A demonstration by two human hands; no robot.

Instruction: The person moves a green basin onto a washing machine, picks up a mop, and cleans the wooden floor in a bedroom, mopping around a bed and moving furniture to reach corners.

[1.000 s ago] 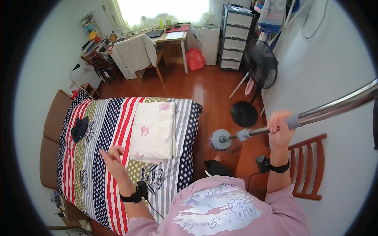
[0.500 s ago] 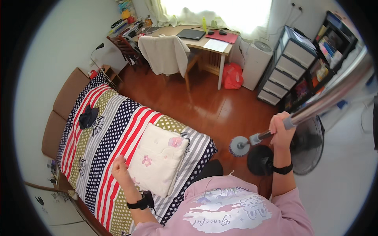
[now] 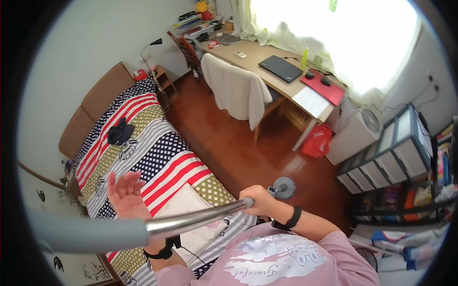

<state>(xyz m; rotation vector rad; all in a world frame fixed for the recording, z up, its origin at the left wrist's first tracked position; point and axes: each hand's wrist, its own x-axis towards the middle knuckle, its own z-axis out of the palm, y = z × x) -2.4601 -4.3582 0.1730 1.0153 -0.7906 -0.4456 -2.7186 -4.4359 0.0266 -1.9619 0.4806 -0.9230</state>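
Observation:
My right hand (image 3: 258,200) is closed around the metal pole of a long-handled mop (image 3: 200,219). Its thick grey handle end comes close at the lower left, and its round grey head (image 3: 285,188) is over the floor beyond my hand. My left hand (image 3: 128,194) is raised above the bed with fingers spread, holding nothing; the handle passes in front of its wrist. Under the pole, a folded white quilt (image 3: 183,202) with pink flowers lies on the striped bed (image 3: 164,155), partly covered from view.
Left of the floor (image 3: 214,138) lies the bed, with a dark cloth item (image 3: 120,132). A chair (image 3: 234,90) draped in white stands at the desk (image 3: 260,55). Drawers (image 3: 389,152), a white appliance (image 3: 355,136) and a red bag (image 3: 317,141) line the right.
The pole has swung from the upper right across to the lower left, still in my right hand. My left hand has opened its fingers. The view has turned, and the standing fan has mostly left it.

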